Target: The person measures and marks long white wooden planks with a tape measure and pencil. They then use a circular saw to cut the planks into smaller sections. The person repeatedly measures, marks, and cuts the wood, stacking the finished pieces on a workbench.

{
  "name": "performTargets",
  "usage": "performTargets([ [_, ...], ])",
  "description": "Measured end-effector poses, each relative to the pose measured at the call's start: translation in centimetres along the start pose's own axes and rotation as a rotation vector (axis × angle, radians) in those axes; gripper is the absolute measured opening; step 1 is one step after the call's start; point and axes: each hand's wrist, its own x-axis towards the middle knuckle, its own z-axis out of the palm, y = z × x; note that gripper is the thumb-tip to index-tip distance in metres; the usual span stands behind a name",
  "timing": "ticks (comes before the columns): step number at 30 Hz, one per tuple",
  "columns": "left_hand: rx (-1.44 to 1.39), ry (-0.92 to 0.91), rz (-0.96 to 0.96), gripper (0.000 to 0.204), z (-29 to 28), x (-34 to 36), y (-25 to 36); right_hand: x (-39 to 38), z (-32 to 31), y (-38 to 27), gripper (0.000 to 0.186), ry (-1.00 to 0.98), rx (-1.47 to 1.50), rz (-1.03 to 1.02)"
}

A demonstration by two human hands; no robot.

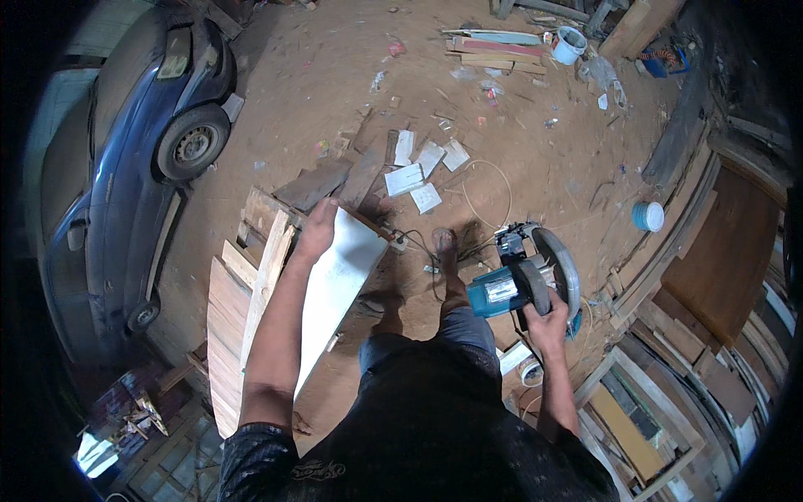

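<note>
My right hand (548,322) is wrapped round the rear handle of a teal and black circular saw (493,293), held up at my right side. Its round guard (560,259) faces away to the right, and a dark cord hangs below the handle. At the left, my left hand (318,230) grips the far corner of a long white-faced board (339,268), with its fingers bent over the edge. Beneath my left forearm, a pale wooden plank (269,280) and wider brown boards (226,322) lie alongside the white board.
Several white offcuts (406,180) lie on the dirt floor ahead, near a looped cable (508,188). A blue car (125,167) is parked at left. Stacked wood (711,251) lines the right side, with a paint bucket (648,216) close by. Another bucket (569,45) stands far off beside planks.
</note>
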Motion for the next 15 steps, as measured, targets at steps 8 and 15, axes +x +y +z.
performTargets([
  [8, 0.191, 0.159, -0.196, 0.056, 0.8, -4.5, 4.1, 0.3, 0.1, -1.7, 0.035, -0.031, -0.123, -0.058],
  [15, 0.636, 0.400, 0.348, 0.081, 6.9, -9.3, 2.6, 1.2, 0.1, -2.1, 0.039, -0.052, -0.102, -0.104],
])
